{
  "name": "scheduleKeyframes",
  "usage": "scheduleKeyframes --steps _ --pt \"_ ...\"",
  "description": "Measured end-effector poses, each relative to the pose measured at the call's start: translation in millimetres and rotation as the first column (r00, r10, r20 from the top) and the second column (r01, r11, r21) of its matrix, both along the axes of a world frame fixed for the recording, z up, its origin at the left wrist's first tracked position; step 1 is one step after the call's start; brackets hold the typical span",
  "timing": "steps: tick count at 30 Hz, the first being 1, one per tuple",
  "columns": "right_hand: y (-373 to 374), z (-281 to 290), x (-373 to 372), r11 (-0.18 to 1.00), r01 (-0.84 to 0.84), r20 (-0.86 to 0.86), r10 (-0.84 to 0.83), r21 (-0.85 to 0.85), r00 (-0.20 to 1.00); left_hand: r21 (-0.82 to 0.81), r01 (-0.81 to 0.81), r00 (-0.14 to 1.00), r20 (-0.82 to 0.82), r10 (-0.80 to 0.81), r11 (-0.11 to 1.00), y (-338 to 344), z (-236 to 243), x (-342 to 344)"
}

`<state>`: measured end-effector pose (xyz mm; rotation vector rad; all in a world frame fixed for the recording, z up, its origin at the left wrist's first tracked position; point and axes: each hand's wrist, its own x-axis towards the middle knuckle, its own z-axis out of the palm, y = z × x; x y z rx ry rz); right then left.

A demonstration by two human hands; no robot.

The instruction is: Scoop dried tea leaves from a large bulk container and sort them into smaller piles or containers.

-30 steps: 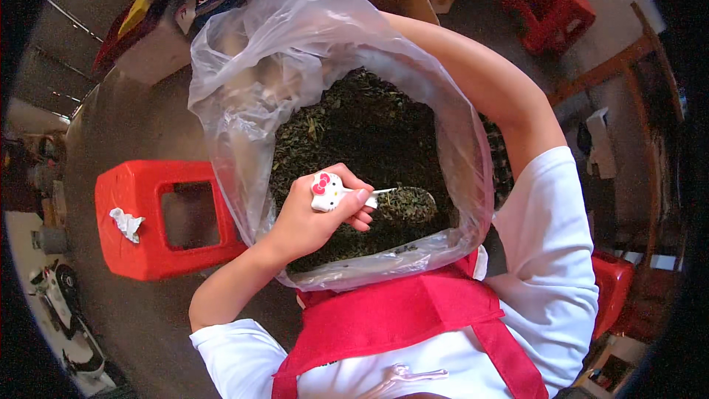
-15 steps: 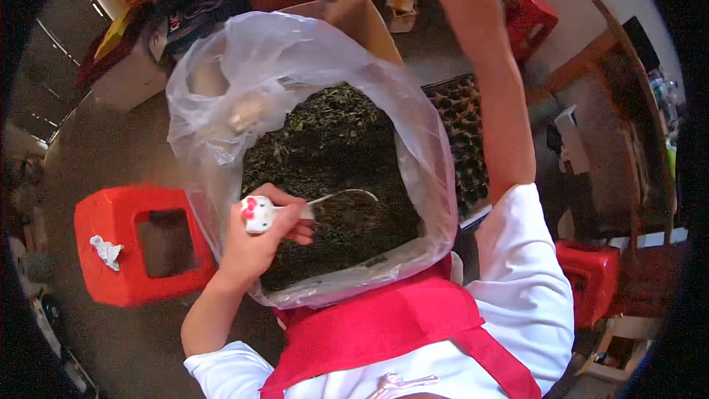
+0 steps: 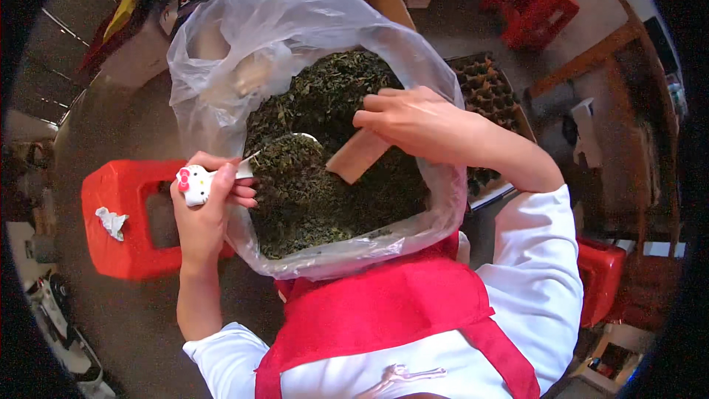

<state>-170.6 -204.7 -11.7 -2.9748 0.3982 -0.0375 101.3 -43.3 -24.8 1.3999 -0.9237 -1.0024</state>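
The left hand (image 3: 203, 210) gripped a heaped spoon (image 3: 284, 154) over the bag (image 3: 221, 44) of dried leaves (image 3: 332, 89); the right hand (image 3: 413, 118) pinched a brown pouch (image 3: 358, 155). Tilting might spill leaves outside

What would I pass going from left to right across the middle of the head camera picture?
Red plastic stool → left hand gripping a white cartoon-handled spoon heaped with dried leaves → clear plastic bag of dark dried leaves → right hand holding a small tan packet → wooden frame.

The scoop (image 3: 284, 149) bowl lies buried under heaped dried leaves (image 3: 325, 103).
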Motion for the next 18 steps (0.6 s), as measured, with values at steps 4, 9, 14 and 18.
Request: scheduleKeyframes --steps 4,9,14,18 --pt "2 -17 21 0.984 -0.178 0.075 0.179 -0.019 0.981 0.001 -0.04 0.999 0.027 0.04 0.999 0 -2 1" --pt "14 -42 35 0.92 -0.392 -0.134 0.388 -0.004 0.912 0.021 -0.022 0.999 0.04 0.021 1.0 -3 -1 -2" --pt "20 -68 39 0.852 -0.441 -0.166 0.41 -0.281 0.897 0.029 0.006 1.0 -0.001 -0.006 1.0 -2 -4 2" --pt "24 -59 41 0.858 -0.392 -0.275 0.309 -0.332 0.91 0.043 0.002 1.0 -0.024 -0.001 0.999 0 -5 3"
